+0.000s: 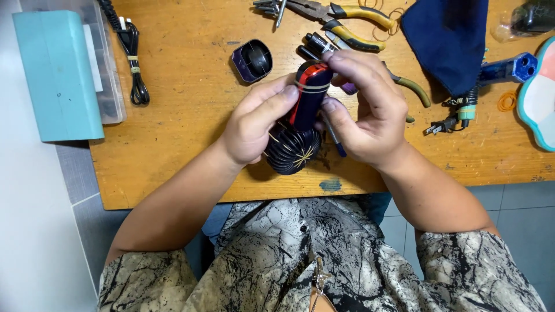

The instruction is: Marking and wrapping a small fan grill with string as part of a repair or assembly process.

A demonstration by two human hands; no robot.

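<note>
Both of my hands hold a small dark-blue handheld fan point(293, 151) over the wooden table point(185, 144). Its round ribbed head points toward me, with thin yellowish bands across it. The handle point(310, 86) is dark blue with a red strip and has rubber bands wound round its upper part. My left hand point(254, 122) grips the fan from the left, thumb on the handle. My right hand point(370, 110) wraps round the handle's top and right side, with a thin pen-like tool tucked under its fingers.
A dark-blue round fan cover point(253, 60) lies behind the hands. Yellow-handled pliers point(347, 17), a dark-blue cloth point(448, 40), a blue tool with plug point(503, 69), loose rubber bands point(507, 101), a black cable point(130, 52) and a teal box point(55, 75) surround the work spot.
</note>
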